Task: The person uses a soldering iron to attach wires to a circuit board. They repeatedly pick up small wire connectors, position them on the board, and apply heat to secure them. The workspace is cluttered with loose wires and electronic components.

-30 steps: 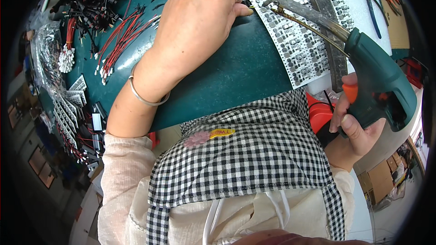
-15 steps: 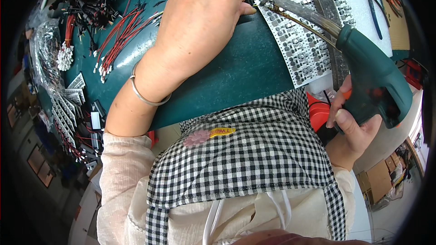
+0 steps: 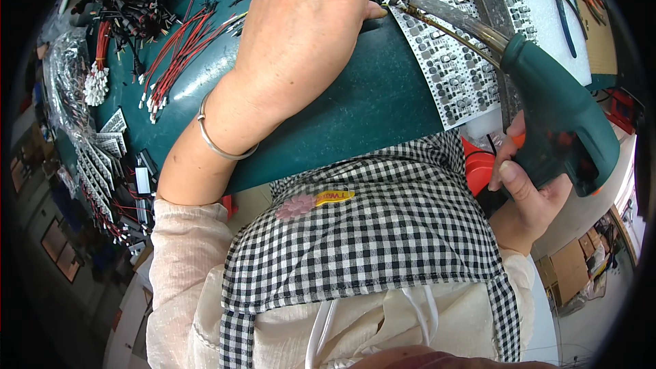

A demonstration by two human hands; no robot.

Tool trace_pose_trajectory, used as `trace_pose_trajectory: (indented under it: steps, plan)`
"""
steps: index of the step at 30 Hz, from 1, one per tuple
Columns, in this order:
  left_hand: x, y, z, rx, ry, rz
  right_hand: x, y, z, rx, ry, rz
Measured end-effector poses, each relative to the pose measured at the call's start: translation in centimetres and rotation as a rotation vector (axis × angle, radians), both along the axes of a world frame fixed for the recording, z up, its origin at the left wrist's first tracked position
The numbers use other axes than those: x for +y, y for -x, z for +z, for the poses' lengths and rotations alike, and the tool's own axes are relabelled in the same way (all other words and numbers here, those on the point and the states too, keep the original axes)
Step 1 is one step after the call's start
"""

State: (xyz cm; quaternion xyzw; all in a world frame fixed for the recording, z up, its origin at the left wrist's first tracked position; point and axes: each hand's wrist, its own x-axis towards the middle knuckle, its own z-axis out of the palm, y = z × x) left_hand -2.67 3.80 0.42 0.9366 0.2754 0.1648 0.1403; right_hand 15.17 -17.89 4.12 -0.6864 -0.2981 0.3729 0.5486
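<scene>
My right hand [image 3: 523, 188] is wrapped round the handle of a dark green soldering gun [image 3: 557, 106], one finger by its orange trigger. The gun's long metal barrel and a thin feed tube run up and left. Its tip sits over the left edge of a white sheet of circuit boards [image 3: 447, 89] covered with small components, close to the fingertips of my left hand [image 3: 304, 41]. That hand is closed in a pinch at the sheet's upper left edge. A small dark piece shows at its fingertips, too covered to name.
A grey metal bar [image 3: 485, 0] lies across the board sheet. Red wires with white connectors [image 3: 181, 61] and a heap of black cables [image 3: 140, 0] lie on the left of the green mat. Blue-handled tweezers [image 3: 566, 24] and orange-handled pliers [image 3: 591, 0] are at the far right.
The soldering gun has shifted slightly left, its tip still beside my left fingertips. My left hand has hardly moved and stays pinched.
</scene>
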Motion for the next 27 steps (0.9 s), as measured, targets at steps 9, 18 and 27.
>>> trace_pose_trajectory:
  steps: [9, 18, 27]
  plan:
    - [-0.2, -0.8, 1.8, 0.136, 0.164, 0.024, 1.2, -0.8, 0.7, 0.039, -0.099, 0.025]
    - [0.0, -0.5, 1.3, 0.121, 0.127, 0.012, 1.5, -1.1, 0.8, -0.005, -0.127, 0.031]
    - [0.9, 0.1, -0.7, -0.034, 0.047, -0.077, 1.4, -0.7, 0.8, 0.012, -0.143, 0.003]
